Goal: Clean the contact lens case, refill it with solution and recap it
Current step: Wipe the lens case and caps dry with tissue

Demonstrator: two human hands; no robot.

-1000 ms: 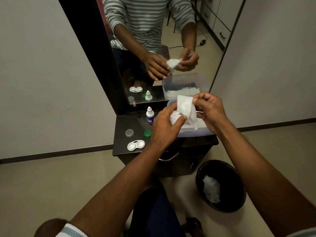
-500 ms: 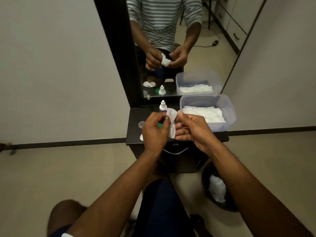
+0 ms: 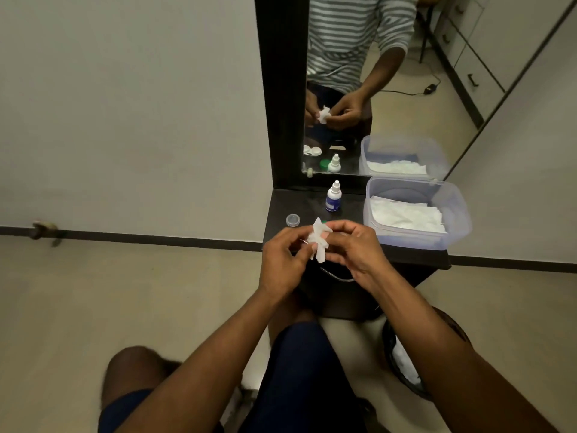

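Observation:
My left hand [image 3: 282, 259] and my right hand [image 3: 354, 250] hold a small white tissue [image 3: 318, 242] between their fingertips, above the front edge of the dark vanity shelf [image 3: 406, 254]. The tissue is bunched and twisted. A solution bottle [image 3: 333, 196] with a white nozzle and blue label stands upright at the back of the shelf. A clear round cap [image 3: 293, 220] lies at the shelf's left. A sliver of a green cap [image 3: 324, 220] shows behind the tissue. The lens case itself is hidden by my hands; only its mirror reflection [image 3: 312, 150] shows.
A clear plastic box [image 3: 452, 210] of white tissues fills the shelf's right side. A mirror [image 3: 374, 89] rises behind the shelf. A black waste bin [image 3: 402, 364] with used tissue stands on the floor at the right. My knees are below the shelf.
The tissue came out of the box and moved left to the shelf's front. Both hands have crumpled it from a flat sheet into a small twisted wad. The camera view swung left.

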